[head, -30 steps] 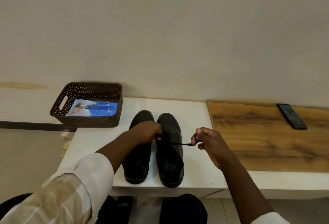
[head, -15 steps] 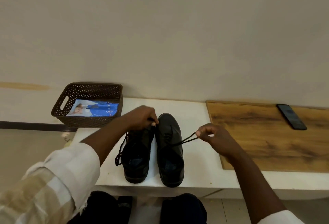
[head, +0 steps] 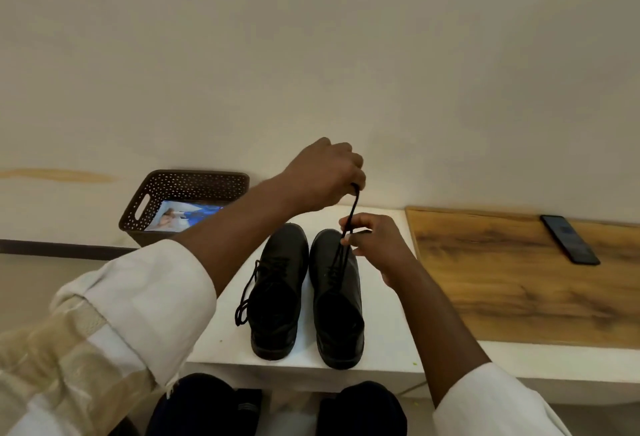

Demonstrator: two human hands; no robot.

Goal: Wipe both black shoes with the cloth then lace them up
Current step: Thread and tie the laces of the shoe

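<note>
Two black shoes stand side by side on the white counter (head: 384,338), toes toward the wall. The left shoe (head: 278,292) has a loose black lace trailing off its left side. My left hand (head: 323,176) is raised above the right shoe (head: 337,300) and pinches the end of that shoe's black lace (head: 351,214), pulled up taut. My right hand (head: 375,243) sits just over the right shoe's toe, fingers closed on the same lace lower down. No cloth is in sight.
A brown perforated basket (head: 138,207) holding a blue and white packet (head: 185,216) stands at the back left by the wall. A wooden board (head: 519,280) covers the counter's right part, with a black phone (head: 569,238) lying on it. My knees show below the front edge.
My left hand has risen from the shoes toward the wall, drawing the right shoe's lace upward. My right hand has moved left from the shoe's side to over its toe, onto the lace.
</note>
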